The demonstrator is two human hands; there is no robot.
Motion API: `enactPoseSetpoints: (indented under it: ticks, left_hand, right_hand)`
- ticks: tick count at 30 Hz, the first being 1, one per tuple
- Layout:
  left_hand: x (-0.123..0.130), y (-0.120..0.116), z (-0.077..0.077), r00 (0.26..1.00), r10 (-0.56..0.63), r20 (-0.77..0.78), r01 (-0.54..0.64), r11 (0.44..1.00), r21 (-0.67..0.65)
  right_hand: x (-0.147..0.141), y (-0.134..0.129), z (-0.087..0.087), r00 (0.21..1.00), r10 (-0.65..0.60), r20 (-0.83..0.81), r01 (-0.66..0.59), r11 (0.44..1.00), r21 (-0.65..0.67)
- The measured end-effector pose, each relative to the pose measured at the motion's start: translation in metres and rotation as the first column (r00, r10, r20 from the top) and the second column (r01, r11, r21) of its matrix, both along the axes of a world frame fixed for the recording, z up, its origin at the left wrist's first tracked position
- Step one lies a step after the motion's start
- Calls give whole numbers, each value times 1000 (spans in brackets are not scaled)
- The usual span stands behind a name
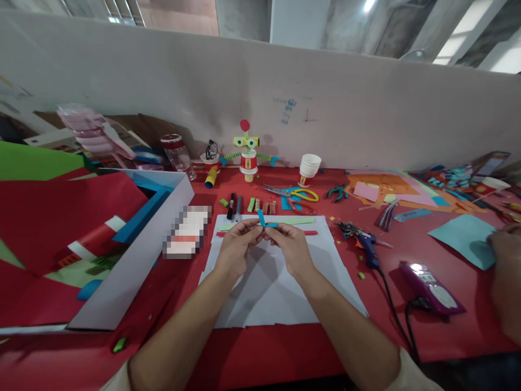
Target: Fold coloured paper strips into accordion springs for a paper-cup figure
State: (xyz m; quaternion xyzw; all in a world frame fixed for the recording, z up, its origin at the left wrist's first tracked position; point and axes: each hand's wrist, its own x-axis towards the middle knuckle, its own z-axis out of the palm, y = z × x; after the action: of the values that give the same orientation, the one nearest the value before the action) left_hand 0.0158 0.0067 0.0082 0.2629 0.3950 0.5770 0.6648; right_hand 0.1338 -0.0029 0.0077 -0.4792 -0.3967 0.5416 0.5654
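Note:
Both hands meet over a white sheet [280,293] and pinch a folded blue paper strip [261,218] between thumbs and fingertips. My left hand [240,241] grips it from the left, my right hand [290,241] from the right. One end of the strip sticks up and another points right; the fold itself is partly hidden by my fingers. Beyond my fingers, a light green paper strip [299,221] and a red paper strip [310,233] lie across the top of the sheet. Folded green and red paper springs [262,206] stand just past the sheet.
A paper-cup figure [249,162] and stacked cups [309,165] stand at the back. Scissors [295,193] lie before them. On the right are a glue gun [368,250] with its cable and a purple power strip [433,290]. Another person's hand [507,250] touches light blue paper [462,239]. A white box [134,260] is left.

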Motion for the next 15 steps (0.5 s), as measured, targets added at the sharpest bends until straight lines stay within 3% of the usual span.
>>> enactPoseSetpoints:
  ticks: [4, 11, 15]
  left_hand:
    - [0, -1, 0, 1000, -9, 8, 9, 1000, -17]
    - [-1, -1, 1, 997, -71, -14, 72, 997, 24]
    - [-1, -1, 2, 999, -33, 9, 33, 999, 0]
  right_hand:
    - [0, 0, -1, 999, -5, -41, 4, 1000, -29]
    - [1, 0, 2, 988, -41, 149, 33, 998, 56]
    - [0, 0, 2, 991, -27, 134, 20, 998, 56]
